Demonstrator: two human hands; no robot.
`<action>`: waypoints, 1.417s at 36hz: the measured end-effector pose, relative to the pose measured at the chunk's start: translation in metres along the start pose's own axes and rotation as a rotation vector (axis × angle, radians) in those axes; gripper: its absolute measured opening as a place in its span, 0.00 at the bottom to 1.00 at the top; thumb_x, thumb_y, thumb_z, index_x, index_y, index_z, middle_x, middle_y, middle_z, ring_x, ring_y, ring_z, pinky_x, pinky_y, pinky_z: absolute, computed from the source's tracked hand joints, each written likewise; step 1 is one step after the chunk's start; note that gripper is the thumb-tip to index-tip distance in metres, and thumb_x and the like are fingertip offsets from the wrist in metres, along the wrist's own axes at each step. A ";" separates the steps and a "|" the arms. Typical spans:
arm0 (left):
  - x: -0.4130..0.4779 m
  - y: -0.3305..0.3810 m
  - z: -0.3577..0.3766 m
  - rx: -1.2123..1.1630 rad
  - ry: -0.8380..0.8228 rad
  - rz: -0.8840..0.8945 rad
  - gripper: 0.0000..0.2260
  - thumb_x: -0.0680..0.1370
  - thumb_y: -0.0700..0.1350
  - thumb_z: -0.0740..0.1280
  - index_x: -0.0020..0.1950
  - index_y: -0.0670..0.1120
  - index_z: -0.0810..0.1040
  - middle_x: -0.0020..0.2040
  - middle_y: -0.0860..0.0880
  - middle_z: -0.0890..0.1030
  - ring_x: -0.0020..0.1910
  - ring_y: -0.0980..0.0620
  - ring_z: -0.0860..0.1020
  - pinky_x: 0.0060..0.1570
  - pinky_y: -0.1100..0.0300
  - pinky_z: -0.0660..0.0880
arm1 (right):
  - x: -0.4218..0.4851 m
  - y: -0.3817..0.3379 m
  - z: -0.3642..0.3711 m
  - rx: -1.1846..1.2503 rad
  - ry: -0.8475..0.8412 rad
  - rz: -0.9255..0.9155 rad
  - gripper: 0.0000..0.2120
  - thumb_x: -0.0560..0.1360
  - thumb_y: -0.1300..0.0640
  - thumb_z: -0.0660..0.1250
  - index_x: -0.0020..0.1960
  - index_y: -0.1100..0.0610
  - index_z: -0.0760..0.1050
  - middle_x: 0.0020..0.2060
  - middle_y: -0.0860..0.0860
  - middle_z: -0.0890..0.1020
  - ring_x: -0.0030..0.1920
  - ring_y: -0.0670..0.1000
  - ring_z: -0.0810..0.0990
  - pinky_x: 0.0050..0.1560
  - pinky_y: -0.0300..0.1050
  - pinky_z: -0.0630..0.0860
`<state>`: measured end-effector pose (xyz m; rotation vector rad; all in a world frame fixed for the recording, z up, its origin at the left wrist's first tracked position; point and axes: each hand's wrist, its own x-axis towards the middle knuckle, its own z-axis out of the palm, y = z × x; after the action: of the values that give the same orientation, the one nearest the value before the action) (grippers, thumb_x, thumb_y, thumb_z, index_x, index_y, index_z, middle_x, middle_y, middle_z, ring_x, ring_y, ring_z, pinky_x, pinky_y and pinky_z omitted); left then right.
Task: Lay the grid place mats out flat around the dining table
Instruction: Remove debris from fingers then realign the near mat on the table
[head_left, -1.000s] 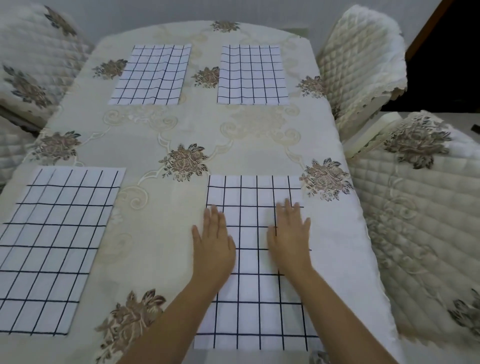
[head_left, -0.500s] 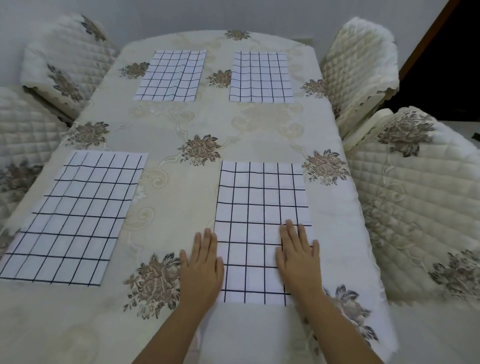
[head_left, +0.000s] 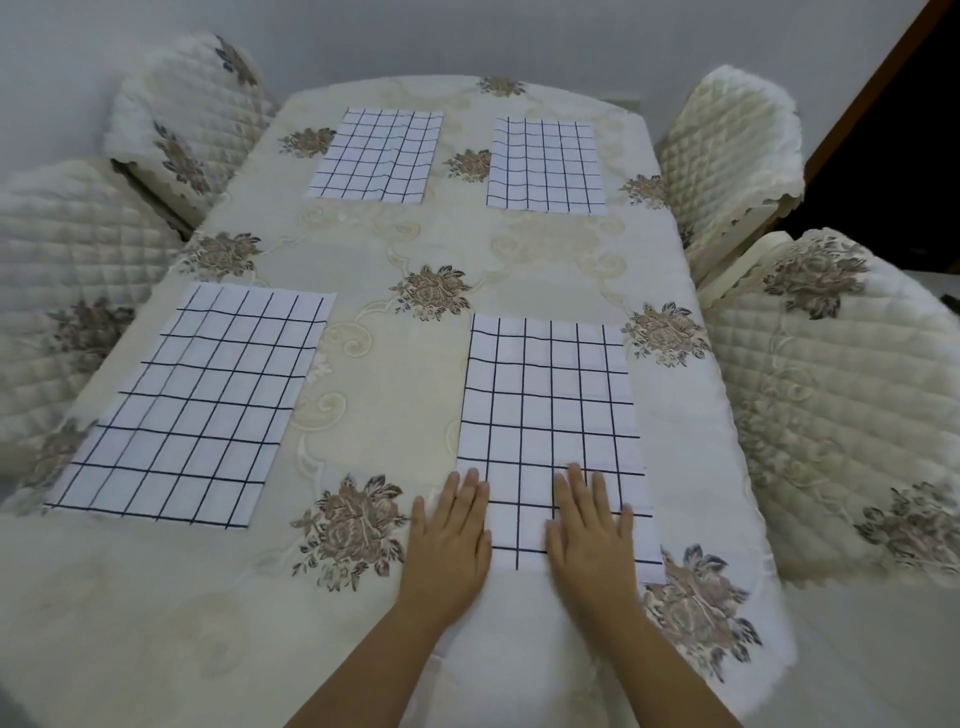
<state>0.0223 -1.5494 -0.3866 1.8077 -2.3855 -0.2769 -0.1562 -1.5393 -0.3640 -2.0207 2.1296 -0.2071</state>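
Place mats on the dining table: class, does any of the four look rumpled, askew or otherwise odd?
The far left mat stands out: its grid lines waver toward its near edge, so it looks slightly rumpled. The other three look flat.

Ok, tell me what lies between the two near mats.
Only bare tablecloth with pale scroll embroidery separates the near left mat and near right mat, seen in the head view.
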 end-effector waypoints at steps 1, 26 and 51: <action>-0.001 -0.002 -0.002 -0.007 0.004 -0.004 0.24 0.80 0.52 0.38 0.73 0.47 0.59 0.77 0.53 0.42 0.76 0.54 0.43 0.69 0.47 0.51 | 0.001 0.007 -0.003 -0.010 0.001 0.024 0.25 0.76 0.49 0.50 0.71 0.54 0.64 0.71 0.51 0.67 0.72 0.53 0.60 0.68 0.60 0.58; -0.015 -0.234 -0.117 -0.081 -0.021 -0.091 0.11 0.63 0.38 0.73 0.45 0.41 0.83 0.48 0.41 0.83 0.46 0.44 0.83 0.42 0.51 0.80 | 0.043 -0.281 0.006 0.806 -0.305 0.395 0.13 0.78 0.58 0.57 0.61 0.56 0.70 0.47 0.49 0.78 0.41 0.47 0.76 0.42 0.40 0.74; -0.027 -0.280 -0.129 -0.007 -0.454 0.032 0.33 0.77 0.58 0.58 0.76 0.49 0.46 0.77 0.49 0.42 0.76 0.45 0.39 0.72 0.43 0.42 | 0.063 -0.352 0.029 0.607 -0.274 0.639 0.11 0.75 0.58 0.61 0.35 0.60 0.69 0.32 0.54 0.73 0.37 0.52 0.72 0.35 0.39 0.64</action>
<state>0.3204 -1.6056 -0.3245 1.8626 -2.6892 -0.7647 0.1892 -1.6211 -0.3120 -0.9341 2.0733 -0.3849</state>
